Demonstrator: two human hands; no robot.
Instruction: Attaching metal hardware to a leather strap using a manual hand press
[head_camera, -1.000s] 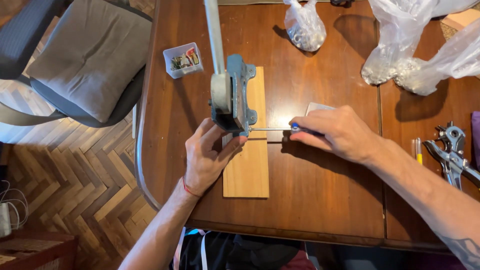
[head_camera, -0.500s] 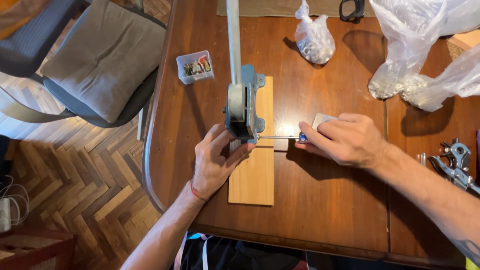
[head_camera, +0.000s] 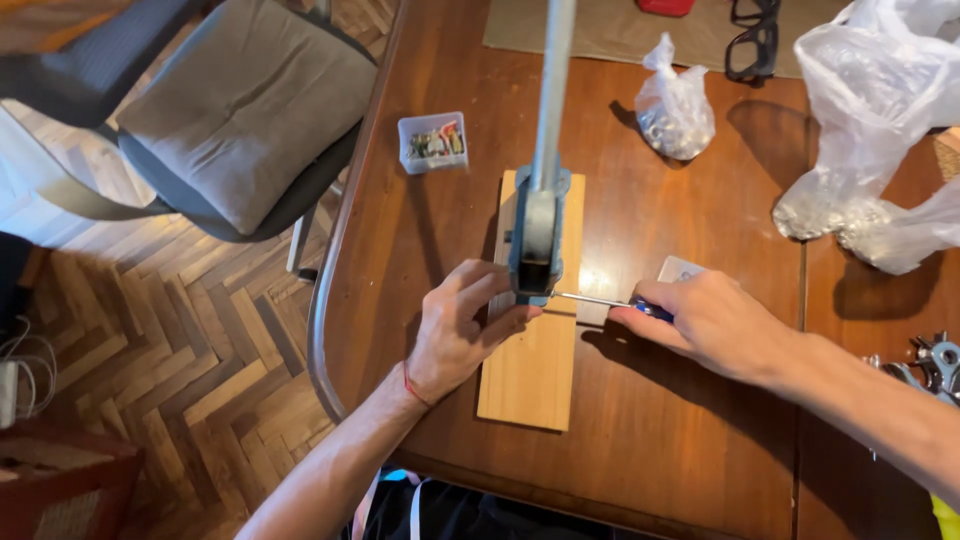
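Bracing the grey lever press (head_camera: 537, 240) with the left hand (head_camera: 462, 335), fingers curled against its base, while the right hand (head_camera: 715, 322) grips a screwdriver (head_camera: 610, 301). If that tip slips, I reckon it jabs those left fingertips or skids onto the wooden board (head_camera: 532, 375).

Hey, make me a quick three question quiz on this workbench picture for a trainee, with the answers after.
1. Which hand holds the screwdriver?
2. True or false: the lever press stands on a wooden board.
3. Where is the small clear plastic box: left or right of the press in the picture?

Key:
1. The right hand; the left hand steadies the press base.
2. True.
3. Left, near the table edge.
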